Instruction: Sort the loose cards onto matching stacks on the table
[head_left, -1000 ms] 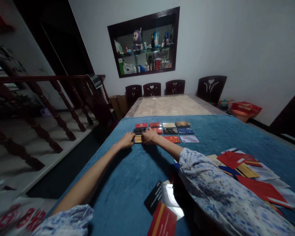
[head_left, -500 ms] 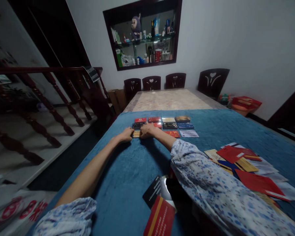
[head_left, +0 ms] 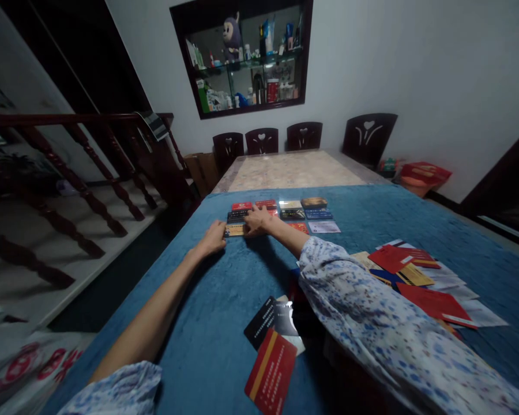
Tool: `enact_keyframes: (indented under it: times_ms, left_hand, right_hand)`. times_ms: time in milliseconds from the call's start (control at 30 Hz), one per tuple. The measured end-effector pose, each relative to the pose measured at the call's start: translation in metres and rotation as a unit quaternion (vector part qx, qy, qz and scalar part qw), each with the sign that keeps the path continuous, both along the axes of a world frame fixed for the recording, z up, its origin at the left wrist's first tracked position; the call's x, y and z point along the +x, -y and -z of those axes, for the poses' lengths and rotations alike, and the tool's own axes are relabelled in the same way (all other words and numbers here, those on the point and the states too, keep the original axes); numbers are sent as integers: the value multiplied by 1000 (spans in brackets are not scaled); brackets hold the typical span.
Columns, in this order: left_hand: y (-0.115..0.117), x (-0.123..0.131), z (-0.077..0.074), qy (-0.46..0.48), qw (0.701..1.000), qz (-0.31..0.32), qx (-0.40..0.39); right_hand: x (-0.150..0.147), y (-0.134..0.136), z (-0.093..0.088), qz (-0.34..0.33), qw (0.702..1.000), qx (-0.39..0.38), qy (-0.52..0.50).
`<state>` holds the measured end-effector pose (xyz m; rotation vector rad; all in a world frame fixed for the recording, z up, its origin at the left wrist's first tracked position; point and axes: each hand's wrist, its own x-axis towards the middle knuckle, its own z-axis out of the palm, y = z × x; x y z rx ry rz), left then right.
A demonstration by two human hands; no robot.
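Observation:
Cards lie in rows on the blue cloth (head_left: 190,328). A yellow card (head_left: 234,230) is at the near left end of the rows. My left hand (head_left: 215,237) is closed at its left edge, fingertips touching it. My right hand (head_left: 258,221) lies over the cards just right of it, fingers apart and thumb side by the card's right end, hiding parts of several cards. Beside it are a black card (head_left: 237,216), a red card (head_left: 241,206) and an orange-red card (head_left: 299,227). A pale card (head_left: 324,227) ends the near row at the right.
Loose red cards and envelopes (head_left: 436,304) lie in a pile at the right. Nearer me are a red card (head_left: 271,369), a black card (head_left: 259,323) and a silver card (head_left: 286,319). Dark chairs (head_left: 305,136) stand behind the table; a wooden railing (head_left: 86,118) runs along the left.
My left hand has drawn slightly away from my right hand, showing more of the yellow card. My right fingers have spread and reach farther over the cards. The view has shifted a little.

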<state>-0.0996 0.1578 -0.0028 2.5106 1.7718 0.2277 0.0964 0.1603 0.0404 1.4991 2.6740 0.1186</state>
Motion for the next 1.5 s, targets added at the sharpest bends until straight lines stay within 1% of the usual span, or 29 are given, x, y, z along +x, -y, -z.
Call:
enact_keyframes:
  times_ms: [267, 433, 600, 767, 833, 1000, 1167, 1267, 1333, 1500]
  left_hand:
    - [32, 8, -1, 11, 999, -28, 30]
    - [51, 23, -6, 25, 998, -12, 64]
    - [66, 53, -4, 47, 995, 42, 82]
    - [84, 86, 0, 68, 988, 105, 89]
    - [92, 98, -1, 73, 986, 127, 84]
    - [112, 132, -5, 89, 975, 188, 76]
    - [124, 167, -7, 99, 962, 248, 60]
    - [130, 183, -6, 101, 951, 288, 54]
    - [133, 189, -7, 98, 943, 315, 46]
    - [139, 192, -7, 86, 929, 359, 18]
  right_hand:
    - [47, 21, -2, 0, 1000, 18, 8]
    - [82, 42, -5, 10, 1000, 20, -17]
    - [114, 67, -5, 31, 998, 29, -38]
    - [144, 95, 2, 44, 997, 40, -53]
    - [158, 106, 6, 55, 995, 45, -63]
    - [196, 129, 12, 56, 992, 52, -95]
    - [229, 145, 16, 65, 989, 47, -126]
    - [240, 150, 19, 62, 986, 47, -146]
    - [242, 152, 19, 53, 986, 42, -155]
    - [234, 155, 21, 12, 986, 22, -164]
